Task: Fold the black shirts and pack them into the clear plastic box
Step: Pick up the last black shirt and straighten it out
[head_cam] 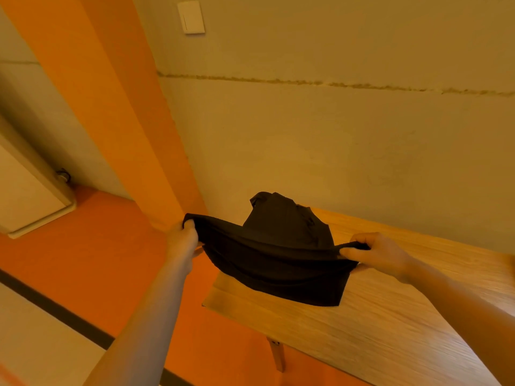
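A black shirt (276, 263) hangs stretched between my two hands above the left end of the wooden table (376, 330). My left hand (182, 239) grips its left corner, out past the table's left edge. Its right corner is pinched by my right hand (373, 253) over the tabletop. The shirt's lower part drapes onto the table. Behind it a pile of black cloth (287, 218) stands heaped against the wall. No clear plastic box is in view.
The table stands against a beige wall (334, 135); its left edge and one leg (277, 355) show. An orange floor (97, 260) lies to the left. A white cabinet or appliance (25, 190) sits at far left, and a wall switch (191, 16) is high up.
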Demonstrator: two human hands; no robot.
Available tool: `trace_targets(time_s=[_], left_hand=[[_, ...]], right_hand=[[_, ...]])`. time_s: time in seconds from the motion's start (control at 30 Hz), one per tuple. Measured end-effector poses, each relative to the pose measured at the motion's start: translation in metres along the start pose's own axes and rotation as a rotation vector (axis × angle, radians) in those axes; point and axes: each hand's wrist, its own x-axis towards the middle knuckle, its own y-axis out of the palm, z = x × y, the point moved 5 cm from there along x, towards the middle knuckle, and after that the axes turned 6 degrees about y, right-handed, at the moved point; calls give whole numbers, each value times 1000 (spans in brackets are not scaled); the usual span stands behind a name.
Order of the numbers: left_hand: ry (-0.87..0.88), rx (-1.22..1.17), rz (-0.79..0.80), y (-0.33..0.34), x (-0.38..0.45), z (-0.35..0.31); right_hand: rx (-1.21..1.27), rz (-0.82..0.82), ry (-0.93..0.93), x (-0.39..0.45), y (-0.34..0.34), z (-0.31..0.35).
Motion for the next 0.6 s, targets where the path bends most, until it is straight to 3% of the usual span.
trace_targets(time_s=[0.1, 0.17, 0.27, 0.37, 0.5, 0.6], left_hand=[[87, -2, -28, 6, -3, -2], [201, 119, -36, 7, -4, -6], [357, 316, -10, 6, -4, -10], [406, 457, 126, 8, -3, -7], [398, 642, 293, -1, 5, 3], [407, 935, 202, -19, 12, 11]], right_hand=[[-147, -22, 11, 4, 3, -8], [-198, -102, -27, 4, 0, -8], [-292, -369, -81, -1, -18, -5], [-266, -557, -108, -6, -36, -6], [-200, -605, -53, -7, -56, -10], [-175, -573, -8, -6, -59, -14]])
